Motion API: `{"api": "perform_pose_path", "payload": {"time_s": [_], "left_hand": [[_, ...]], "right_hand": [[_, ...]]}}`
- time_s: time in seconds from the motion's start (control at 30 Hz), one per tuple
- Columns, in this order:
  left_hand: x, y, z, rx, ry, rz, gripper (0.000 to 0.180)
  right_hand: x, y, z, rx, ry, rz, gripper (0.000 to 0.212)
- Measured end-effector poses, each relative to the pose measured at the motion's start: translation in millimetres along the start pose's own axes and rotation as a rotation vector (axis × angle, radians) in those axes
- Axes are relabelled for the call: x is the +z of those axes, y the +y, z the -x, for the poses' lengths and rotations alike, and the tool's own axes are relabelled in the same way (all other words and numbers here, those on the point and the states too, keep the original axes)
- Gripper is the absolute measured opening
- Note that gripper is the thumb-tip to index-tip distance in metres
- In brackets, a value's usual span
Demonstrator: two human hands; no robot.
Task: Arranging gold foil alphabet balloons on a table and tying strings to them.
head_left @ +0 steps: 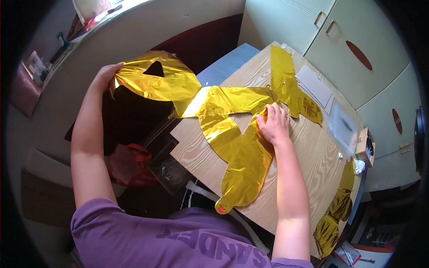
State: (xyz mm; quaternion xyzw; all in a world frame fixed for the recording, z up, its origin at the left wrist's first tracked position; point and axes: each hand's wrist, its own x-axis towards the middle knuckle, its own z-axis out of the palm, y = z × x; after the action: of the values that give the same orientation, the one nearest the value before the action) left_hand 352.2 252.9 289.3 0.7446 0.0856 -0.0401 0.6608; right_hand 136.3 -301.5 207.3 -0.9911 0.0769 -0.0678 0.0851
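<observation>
It looked like a home: pale cupboards [380, 38] with metal handles [330, 27] stood at two o'clock, a cluttered ledge [107, 18] ran at ten, and a wood-grain table [310, 152] spread toward three.

Purple shirt [147, 236], short sleeves [94, 215], darker block lettering [208, 247], bare left hand [106, 76], bare right hand [277, 126]

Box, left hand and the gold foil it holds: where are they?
Box [362, 144]: head view, on its wall.
Left hand [107, 77]: head view, on its middle.
Gold foil [215, 102]: head view, on its middle.
</observation>
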Motion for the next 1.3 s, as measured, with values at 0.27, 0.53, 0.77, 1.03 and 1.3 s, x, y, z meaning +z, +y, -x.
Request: {"api": "perform_pose_path", "payload": {"time_s": [0.27,0.53,0.77,1.03,1.3], "left_hand": [[-114.1,10.5,27.6,0.011,0.472,-0.602,0.034],[-237.3,44.3,62.5,0.345,0.695,-0.880,0.033],[-25.3,130.2,166.6,0.345,0.154,-0.649,0.024],[263.8,90.4,314.2,0.407,-0.838,-0.926,0.033],[438.6,-27.4,365.5,0.317,-1.456,-0.462,0.083]], "right_hand": [[1.1,3.7,3.3,-0.011,0.025,-0.007,0.060],[3.7,0.5,1.4,-0.021,-0.007,-0.007,0.062],[4.5,17.4,-2.1,-0.044,0.111,-0.135,0.062],[-62.1,38.2,115.6,0.098,0.124,-0.961,0.042],[-105.4,106.0,240.0,0.390,0.122,-1.141,0.040]]}}
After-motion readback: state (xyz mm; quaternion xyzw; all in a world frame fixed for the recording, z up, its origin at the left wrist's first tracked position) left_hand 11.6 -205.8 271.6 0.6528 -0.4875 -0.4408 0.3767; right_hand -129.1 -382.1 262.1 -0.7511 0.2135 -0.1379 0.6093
